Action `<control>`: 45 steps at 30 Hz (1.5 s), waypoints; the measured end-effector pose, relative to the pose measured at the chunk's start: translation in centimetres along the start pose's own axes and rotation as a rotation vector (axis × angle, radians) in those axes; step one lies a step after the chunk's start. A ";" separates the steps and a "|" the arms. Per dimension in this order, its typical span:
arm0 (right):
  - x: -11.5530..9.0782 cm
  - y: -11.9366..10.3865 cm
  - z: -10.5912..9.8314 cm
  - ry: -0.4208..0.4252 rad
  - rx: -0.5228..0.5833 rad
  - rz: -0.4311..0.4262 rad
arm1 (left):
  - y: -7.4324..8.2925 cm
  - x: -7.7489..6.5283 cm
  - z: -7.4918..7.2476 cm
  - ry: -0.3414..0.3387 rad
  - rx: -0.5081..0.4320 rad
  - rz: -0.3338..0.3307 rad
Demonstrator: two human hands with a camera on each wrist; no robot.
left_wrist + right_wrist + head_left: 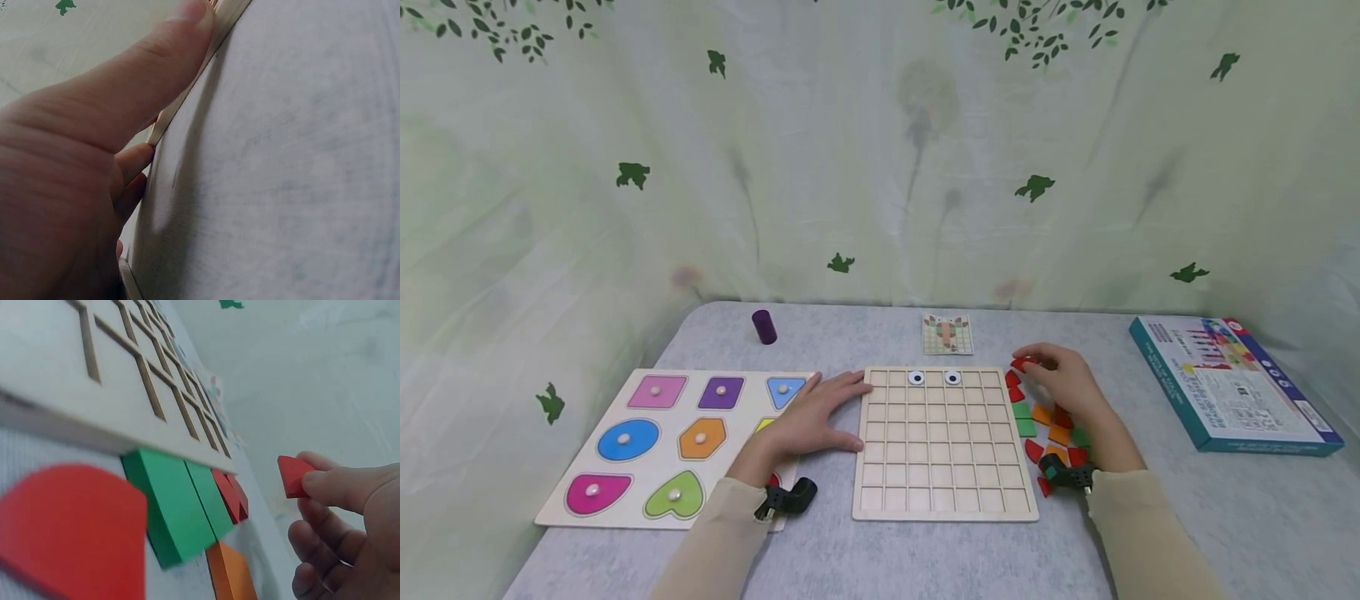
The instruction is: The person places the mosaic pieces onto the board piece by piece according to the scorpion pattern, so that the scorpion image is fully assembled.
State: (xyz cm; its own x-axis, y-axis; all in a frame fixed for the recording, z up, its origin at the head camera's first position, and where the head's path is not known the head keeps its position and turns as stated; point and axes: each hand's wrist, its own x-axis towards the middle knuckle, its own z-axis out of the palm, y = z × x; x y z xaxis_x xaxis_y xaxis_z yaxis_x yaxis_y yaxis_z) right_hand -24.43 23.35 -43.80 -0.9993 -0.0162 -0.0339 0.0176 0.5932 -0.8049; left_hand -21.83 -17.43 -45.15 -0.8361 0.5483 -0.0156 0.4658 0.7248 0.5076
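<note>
In the head view a pale wooden grid board (937,457) lies flat, with two round eye pieces (916,378) in its top row. My left hand (811,421) touches the board's left edge with thumb and fingertips, fingers extended. Past the board's right edge, my right hand (1066,385) pinches a small red block (294,476) with a curved side between thumb and forefinger. Below that hand lie several loose blocks: green squares (1025,427), orange squares (1060,435) and red curved ones (1033,451). The right wrist view shows the held block lifted above the table.
A shape puzzle board (591,400) with knobbed pieces lies at the left, partly under my left arm. Behind the grid board is a small picture card (947,335). A dark purple cylinder (764,327) stands at the back left, and a flat teal-edged box (1247,392) lies at the right.
</note>
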 end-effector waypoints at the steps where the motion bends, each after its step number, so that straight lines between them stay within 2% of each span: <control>1: 0.0 -0.2 0.1 -0.004 -0.003 -0.010 | 0.0 0.0 0.0 -0.001 0.001 0.000; 7: 0.4 -1.3 1.3 -0.017 -0.068 -0.043 | 0.0 -0.1 -0.1 -0.002 0.003 -0.006; 12: 0.5 -1.9 2.3 -0.016 -0.053 -0.077 | 0.0 -0.1 -0.1 -0.010 0.003 -0.022; 25: 0.9 -2.4 3.7 -0.109 -0.058 -0.198 | -0.2 0.2 0.0 -0.017 0.009 -0.015; 33: 1.2 -2.0 4.3 -0.106 -0.083 -0.212 | 0.0 0.1 -0.2 -0.002 0.004 0.007; 45: 1.3 -1.7 5.1 -0.076 -0.156 -0.212 | -0.1 0.1 -0.1 -0.012 0.005 -0.002</control>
State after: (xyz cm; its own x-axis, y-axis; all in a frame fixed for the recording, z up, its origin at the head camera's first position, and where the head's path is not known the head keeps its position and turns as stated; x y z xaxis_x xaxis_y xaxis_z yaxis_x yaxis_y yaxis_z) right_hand -25.58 18.23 -45.48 -0.9746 -0.2103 0.0764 -0.2029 0.6866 -0.6981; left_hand -21.94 -17.47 -45.12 -0.8338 0.5514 -0.0268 0.4654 0.7281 0.5032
